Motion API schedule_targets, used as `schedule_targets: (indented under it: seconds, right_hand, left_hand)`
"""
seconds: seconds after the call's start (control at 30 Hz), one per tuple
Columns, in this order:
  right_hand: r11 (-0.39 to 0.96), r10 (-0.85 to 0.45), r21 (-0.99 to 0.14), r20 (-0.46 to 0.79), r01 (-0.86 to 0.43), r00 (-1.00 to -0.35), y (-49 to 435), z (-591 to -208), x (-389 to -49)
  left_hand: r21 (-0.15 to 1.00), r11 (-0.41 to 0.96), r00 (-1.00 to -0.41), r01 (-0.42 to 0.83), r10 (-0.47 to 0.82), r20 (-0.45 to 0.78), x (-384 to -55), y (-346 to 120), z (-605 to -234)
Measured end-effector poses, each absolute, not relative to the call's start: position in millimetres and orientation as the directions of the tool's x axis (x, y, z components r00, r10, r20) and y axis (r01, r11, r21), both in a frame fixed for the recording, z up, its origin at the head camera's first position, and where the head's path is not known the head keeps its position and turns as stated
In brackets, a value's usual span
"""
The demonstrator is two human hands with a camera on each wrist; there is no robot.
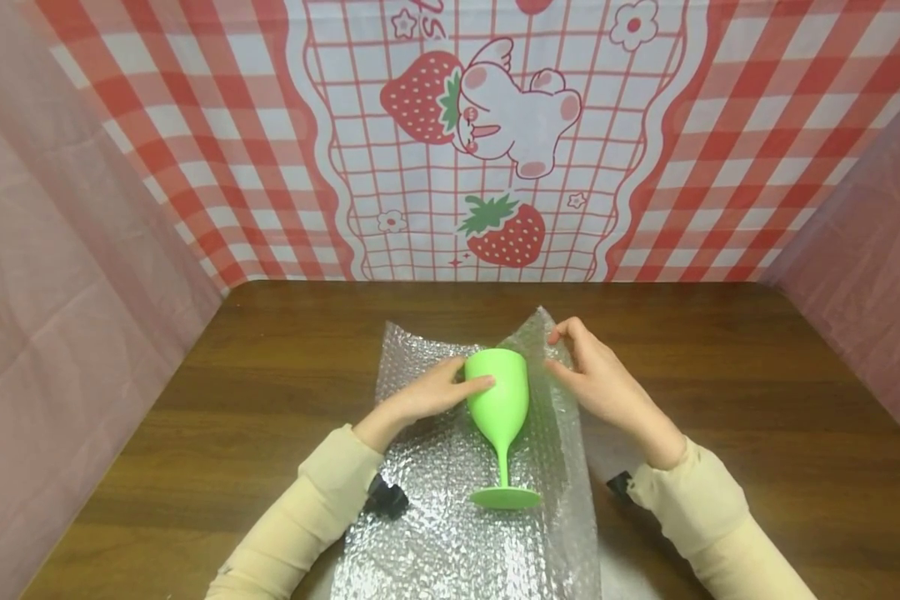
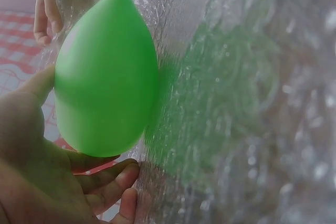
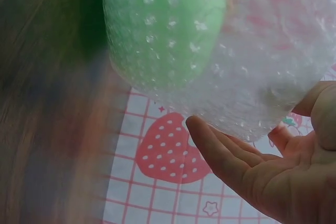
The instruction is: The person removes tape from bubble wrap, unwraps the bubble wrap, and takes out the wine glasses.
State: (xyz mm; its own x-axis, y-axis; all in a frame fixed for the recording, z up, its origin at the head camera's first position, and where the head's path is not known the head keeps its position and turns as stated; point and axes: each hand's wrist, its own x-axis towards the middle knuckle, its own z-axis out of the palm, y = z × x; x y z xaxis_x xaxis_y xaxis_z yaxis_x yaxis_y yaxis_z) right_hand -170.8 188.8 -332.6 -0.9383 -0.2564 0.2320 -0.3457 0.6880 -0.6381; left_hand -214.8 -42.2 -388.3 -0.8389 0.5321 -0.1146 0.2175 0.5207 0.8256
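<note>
A bright green plastic goblet (image 1: 498, 392) lies on a sheet of bubble wrap (image 1: 435, 533), its cup toward the back and its round foot toward the front. My left hand (image 1: 431, 392) holds the cup from the left, thumb across its front, the other fingers by the rim in the left wrist view. At the right, a side of the wrap stands raised beside the cup. My right hand (image 1: 603, 379) is at that raised edge, thumb and fingers apart and lightly bent. In the right wrist view, the goblet shows green through the wrap (image 3: 231, 103), with fingers (image 3: 226, 153) against its lower edge.
The wrap is spread on a brown wooden table (image 1: 720, 358). A red-and-white checked cloth (image 1: 255, 150) with strawberry prints hangs behind the table. Pink curtains (image 1: 67, 275) flank both sides. Black straps (image 1: 386, 497) show at the cuffs.
</note>
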Motion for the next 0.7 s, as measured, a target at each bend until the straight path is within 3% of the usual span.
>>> schedule_targets:
  seconds: [0.37,0.7]
  right_hand:
    - [0.716,-0.322,-0.553,0.281,-0.427,-0.904,193.0,-333.8,-168.5]
    - [0.743,-0.289,-0.552,0.247,-0.379,-0.925,197.4,-333.9,-169.4]
  left_hand:
    - [0.833,0.506,-0.834,0.222,0.541,-0.107,-215.1,-42.1,-388.7]
    - [0.828,0.522,-0.845,0.205,0.521,-0.119,-213.3,-42.7,-387.3]
